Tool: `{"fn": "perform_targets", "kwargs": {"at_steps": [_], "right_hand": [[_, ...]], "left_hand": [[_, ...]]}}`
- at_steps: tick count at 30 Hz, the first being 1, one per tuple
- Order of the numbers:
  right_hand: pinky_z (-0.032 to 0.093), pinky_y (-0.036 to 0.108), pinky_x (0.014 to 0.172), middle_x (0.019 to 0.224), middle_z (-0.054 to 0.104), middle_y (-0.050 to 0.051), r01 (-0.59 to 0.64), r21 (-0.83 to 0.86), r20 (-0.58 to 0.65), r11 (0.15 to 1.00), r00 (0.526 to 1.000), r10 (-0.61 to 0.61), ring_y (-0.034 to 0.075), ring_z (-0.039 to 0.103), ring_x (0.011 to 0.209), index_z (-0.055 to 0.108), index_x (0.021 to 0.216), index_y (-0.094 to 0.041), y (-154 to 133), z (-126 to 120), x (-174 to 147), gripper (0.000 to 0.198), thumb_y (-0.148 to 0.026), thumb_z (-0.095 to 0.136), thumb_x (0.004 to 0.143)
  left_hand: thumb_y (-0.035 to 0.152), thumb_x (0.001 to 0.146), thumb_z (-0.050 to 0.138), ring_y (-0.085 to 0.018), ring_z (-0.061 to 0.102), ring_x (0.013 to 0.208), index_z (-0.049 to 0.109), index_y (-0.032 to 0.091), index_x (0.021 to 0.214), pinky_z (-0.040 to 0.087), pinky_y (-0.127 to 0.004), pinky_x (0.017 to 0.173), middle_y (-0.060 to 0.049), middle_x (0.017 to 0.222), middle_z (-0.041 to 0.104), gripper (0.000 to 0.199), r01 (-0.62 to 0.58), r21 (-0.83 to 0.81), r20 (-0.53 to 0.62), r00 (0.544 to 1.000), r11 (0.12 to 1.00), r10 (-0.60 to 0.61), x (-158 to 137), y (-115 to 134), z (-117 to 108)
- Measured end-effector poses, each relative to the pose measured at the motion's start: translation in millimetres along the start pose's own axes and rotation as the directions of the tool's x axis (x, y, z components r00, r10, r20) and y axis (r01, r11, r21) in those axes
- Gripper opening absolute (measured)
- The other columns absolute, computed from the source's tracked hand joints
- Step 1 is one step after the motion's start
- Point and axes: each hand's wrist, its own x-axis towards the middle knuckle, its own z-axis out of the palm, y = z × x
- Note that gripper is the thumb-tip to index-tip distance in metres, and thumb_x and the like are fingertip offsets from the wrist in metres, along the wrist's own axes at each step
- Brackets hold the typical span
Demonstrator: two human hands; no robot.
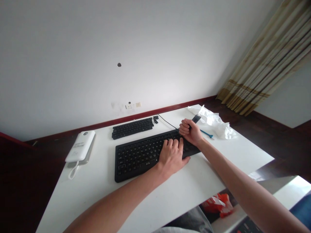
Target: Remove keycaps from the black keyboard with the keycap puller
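Keyboard (pixel 136 158) lies under spread left hand (pixel 172 155), right hand (pixel 191 132) gripping dark tool (pixel 196 119), orange bag (pixel 223 204) below.

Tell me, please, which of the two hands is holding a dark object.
The right hand is closed around the dark object, whose end sticks out beyond the fist. The left hand rests with its fingers on the black keyboard.

White table (pixel 70 191): keyboard (pixel 139 155), keycaps (pixel 132 127), blue tool (pixel 207 133), crumpled wrapping (pixel 215 121).

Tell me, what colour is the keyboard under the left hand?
The keyboard under the left hand is mostly black, as the head view shows.
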Motion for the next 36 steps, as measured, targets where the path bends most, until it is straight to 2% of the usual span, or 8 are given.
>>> {"fn": "perform_targets", "kwargs": {"at_steps": [5,8,11,15,18,24,36], "right_hand": [[0.032,0.019,0.045,0.058,0.024,-0.006,0.147,0.02,-0.037,0.989,0.989,-0.146,0.009,0.02,0.05,0.035,0.06,-0.021,-5,4,-3,0.039,-0.025,0.065,0.086],[0.032,0.019,0.043,0.057,0.024,-0.006,0.208,0.053,-0.081,0.977,0.976,-0.204,0.01,0.019,0.049,0.034,0.06,-0.021,-15,0,-6,0.038,-0.022,0.063,0.085],[0.026,0.02,0.039,0.055,0.021,-0.008,0.118,0.091,-0.055,0.989,0.992,-0.113,0.009,0.013,0.047,0.03,0.06,-0.022,-22,-6,-9,0.042,-0.026,0.063,0.086],[0.02,0.02,0.037,0.051,0.019,-0.009,-0.008,0.092,-0.026,0.996,1.0,0.011,0.008,0.009,0.046,0.03,0.058,-0.022,-20,-6,-10,0.044,-0.028,0.063,0.086],[0.018,0.02,0.037,0.051,0.02,-0.009,-0.004,0.084,-0.04,0.996,0.999,0.008,0.008,0.009,0.046,0.032,0.058,-0.022,-12,-3,-9,0.041,-0.026,0.063,0.085],[0.015,0.02,0.037,0.05,0.02,-0.009,-0.007,0.055,-0.049,0.998,0.999,0.01,0.008,0.009,0.046,0.034,0.057,-0.022,-1,0,-8,0.039,-0.025,0.062,0.084],[0.017,0.021,0.038,0.05,0.02,-0.009,0.047,0.008,-0.109,0.999,0.993,-0.046,0.008,0.01,0.045,0.032,0.057,-0.022,5,5,-8,0.039,-0.024,0.061,0.082]], "left_hand": [[0.054,0.095,0.064,-0.029,0.058,0.098,0.048,0.012,0.15,0.045,-0.045,0.086,-0.012,0.108,0.067,0.071,-0.026,0.015,-0.032,0.999,1.0,0.027,-3,3,-2],[0.05,0.093,0.067,-0.028,0.059,0.098,0.055,0.014,0.139,0.045,-0.043,0.085,-0.01,0.105,0.068,0.059,-0.024,-0.004,-0.028,0.999,1.0,0.024,-3,5,-2],[0.051,0.091,0.07,-0.028,0.06,0.099,0.06,0.015,0.128,0.046,-0.043,0.087,-0.01,0.106,0.069,0.053,0.011,-0.029,-0.014,1.0,1.0,-0.011,-1,4,-2],[0.055,0.088,0.073,-0.029,0.062,0.1,0.058,0.012,0.129,0.047,-0.043,0.089,-0.012,0.109,0.07,0.061,0.039,-0.043,-0.025,0.999,0.998,-0.04,0,3,0],[0.054,0.086,0.076,-0.03,0.062,0.101,0.058,0.01,0.125,0.047,-0.043,0.089,-0.013,0.107,0.069,0.062,0.044,-0.036,-0.043,0.998,0.998,-0.046,0,3,3],[0.051,0.085,0.078,-0.029,0.062,0.096,0.062,0.014,0.11,0.048,-0.042,0.086,-0.01,0.1,0.069,0.048,0.043,-0.037,-0.04,0.998,0.998,-0.044,-1,5,2],[0.053,0.073,0.088,-0.03,0.067,0.103,0.062,0.018,0.119,0.048,-0.042,0.094,-0.009,0.105,0.074,0.064,0.172,-0.231,0.052,0.985,0.958,-0.164,10,-5,4]]}}
